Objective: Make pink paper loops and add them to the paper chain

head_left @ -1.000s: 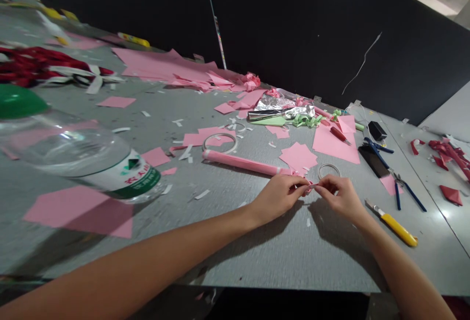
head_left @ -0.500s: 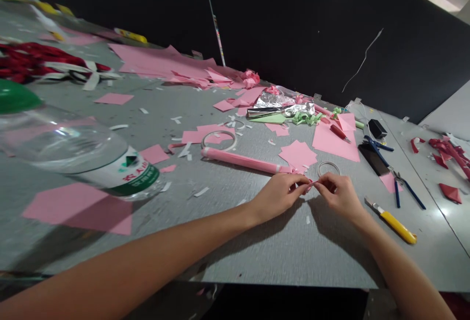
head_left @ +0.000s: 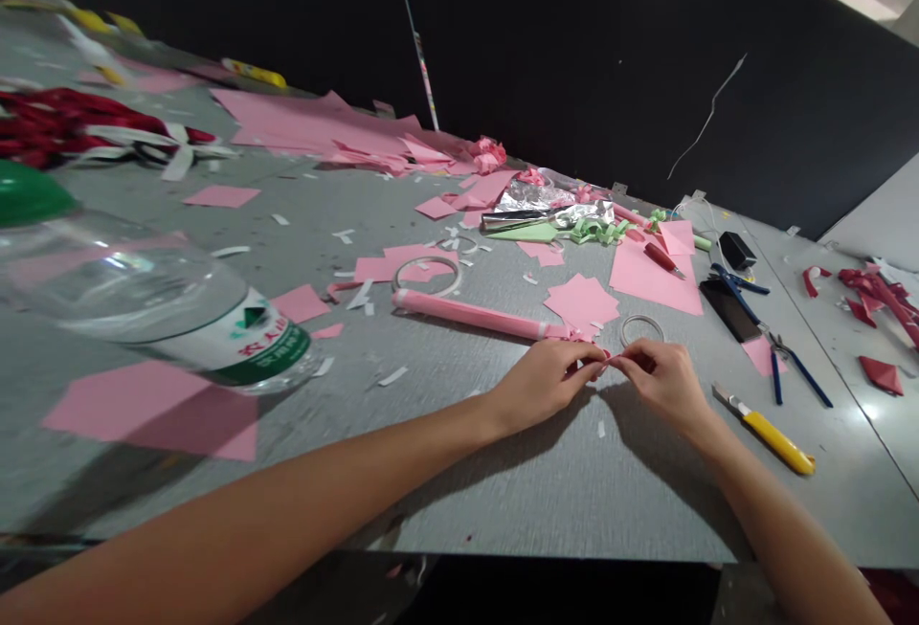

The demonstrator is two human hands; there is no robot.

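We have the grey table (head_left: 560, 501) under everything, and on it, to our left, the clear bottle (head_left: 144, 280) with its green cap (head_left: 33, 192) on; whether it holds any liquid we cannot tell. Next in size is the pink roll (head_left: 470, 316), lying on the table with its right end just beyond our left hand (head_left: 542, 378); it looks light and fairly stiff, liable to dent if squeezed, so its middle seems a good grip. That hand is nearly closed, thumb and fingers pinching, and our right hand (head_left: 664, 381) faces it in the same narrow pinch. Smallest is the pink paper piece (head_left: 608, 360), caught between both hands' fingertips and mostly hidden by them. We judge it thin paper: next to weightless, soft, hardly slippery, easily creased or torn, and best held lightly by its edges.
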